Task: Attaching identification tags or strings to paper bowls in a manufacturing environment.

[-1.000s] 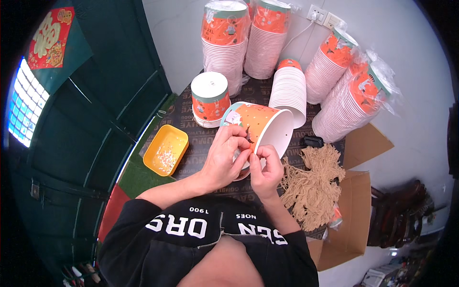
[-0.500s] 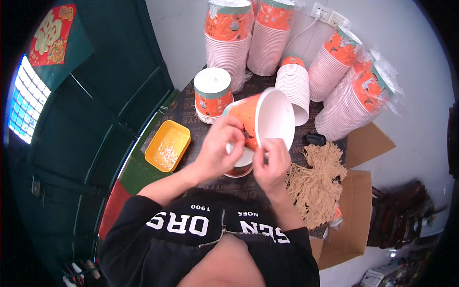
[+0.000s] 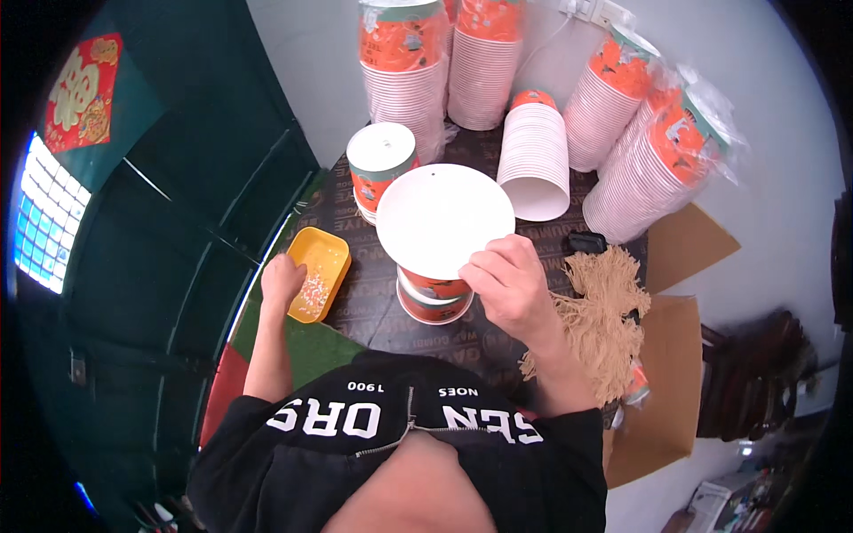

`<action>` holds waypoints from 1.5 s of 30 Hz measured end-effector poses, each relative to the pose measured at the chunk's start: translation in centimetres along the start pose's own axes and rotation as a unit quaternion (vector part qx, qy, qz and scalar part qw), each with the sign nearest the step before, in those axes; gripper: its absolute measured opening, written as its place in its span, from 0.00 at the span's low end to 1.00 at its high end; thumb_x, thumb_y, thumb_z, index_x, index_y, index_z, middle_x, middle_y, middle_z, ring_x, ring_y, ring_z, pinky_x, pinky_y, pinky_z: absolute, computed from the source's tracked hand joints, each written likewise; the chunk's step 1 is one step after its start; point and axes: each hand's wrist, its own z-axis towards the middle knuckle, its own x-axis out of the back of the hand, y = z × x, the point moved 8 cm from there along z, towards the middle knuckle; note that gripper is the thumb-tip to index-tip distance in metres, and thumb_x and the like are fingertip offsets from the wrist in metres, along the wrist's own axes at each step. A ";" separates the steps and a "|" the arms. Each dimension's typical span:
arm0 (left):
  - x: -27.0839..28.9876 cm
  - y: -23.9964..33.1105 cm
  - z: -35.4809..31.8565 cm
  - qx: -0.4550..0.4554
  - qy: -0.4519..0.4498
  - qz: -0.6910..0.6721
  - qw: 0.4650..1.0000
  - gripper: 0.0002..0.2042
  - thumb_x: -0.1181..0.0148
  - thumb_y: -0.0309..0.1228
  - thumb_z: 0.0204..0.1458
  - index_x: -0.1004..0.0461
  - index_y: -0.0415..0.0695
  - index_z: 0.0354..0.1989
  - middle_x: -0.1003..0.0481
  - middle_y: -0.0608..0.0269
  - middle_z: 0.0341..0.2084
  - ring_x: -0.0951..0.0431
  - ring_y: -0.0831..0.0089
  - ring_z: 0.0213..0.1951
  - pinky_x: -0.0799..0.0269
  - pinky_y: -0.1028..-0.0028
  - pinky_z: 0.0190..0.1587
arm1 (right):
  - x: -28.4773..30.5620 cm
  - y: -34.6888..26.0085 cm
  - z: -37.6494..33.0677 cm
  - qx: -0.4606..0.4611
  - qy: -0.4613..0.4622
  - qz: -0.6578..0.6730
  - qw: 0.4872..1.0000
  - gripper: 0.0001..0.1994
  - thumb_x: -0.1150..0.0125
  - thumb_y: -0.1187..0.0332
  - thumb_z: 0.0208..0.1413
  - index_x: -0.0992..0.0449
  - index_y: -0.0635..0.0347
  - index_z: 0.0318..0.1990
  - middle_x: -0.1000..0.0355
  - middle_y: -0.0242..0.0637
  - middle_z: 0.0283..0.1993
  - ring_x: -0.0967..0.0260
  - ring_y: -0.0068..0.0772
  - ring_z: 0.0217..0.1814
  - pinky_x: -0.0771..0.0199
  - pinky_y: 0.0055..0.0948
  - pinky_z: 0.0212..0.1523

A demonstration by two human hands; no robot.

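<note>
Paper cup (image 3: 444, 213) should be light, stiffish, easily creased; rim's the best hold, don't squeeze the wall. White inside, orange outside, mouth toward the wearer, near a second cup (image 3: 434, 310). Right hand (image 3: 514, 289) pinches the rim. Left hand (image 3: 283, 282) at yellow tray (image 3: 327, 253); can't tell its pinch.

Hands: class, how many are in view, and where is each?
2: left hand at the left edge of the yellow tray, right hand holding the tilted cup by its rim. No others show.
</note>
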 end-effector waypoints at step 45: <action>10.3 14.9 -6.6 -0.274 0.167 -0.330 0.888 0.14 0.57 0.16 0.55 0.24 0.37 0.43 0.31 0.53 0.58 0.30 0.61 0.61 0.32 0.66 0.61 | -0.6 19.4 -28.8 -0.538 -0.073 -0.197 0.816 0.06 0.41 0.76 0.51 0.19 0.62 0.35 0.23 0.51 0.35 0.27 0.55 0.41 0.28 0.48 0.45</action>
